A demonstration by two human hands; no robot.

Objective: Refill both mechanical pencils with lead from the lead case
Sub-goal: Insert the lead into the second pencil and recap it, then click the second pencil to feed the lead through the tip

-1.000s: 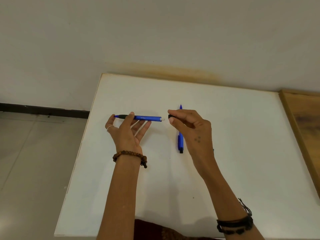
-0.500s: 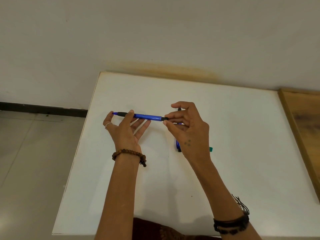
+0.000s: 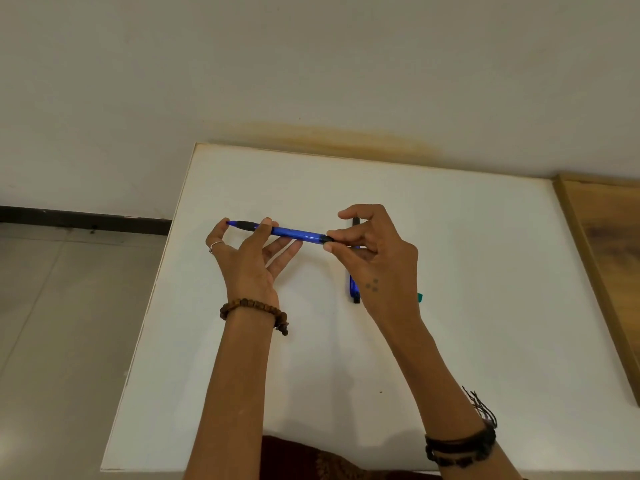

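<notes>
My left hand (image 3: 247,261) holds a blue mechanical pencil (image 3: 294,233) level above the white table (image 3: 450,358), tip to the left, black grip by my thumb. My right hand (image 3: 375,268) pinches the black cap (image 3: 327,239) at the pencil's right end. A second blue pencil (image 3: 354,292) lies on the table behind my right hand, mostly hidden; its black far end pokes out above my fingers. A small teal piece (image 3: 420,298), perhaps the lead case, peeks out from under my right hand.
The table's left edge (image 3: 152,306) drops to a tiled floor. A wooden surface (image 3: 609,265) borders the table on the right. A pale wall runs behind the table. Dark red cloth (image 3: 311,459) shows at the near edge.
My right hand brought the black cap from beside the second pencil to the right end of the held pencil, covering the white end. The left hand kept the pencil nearly still.
</notes>
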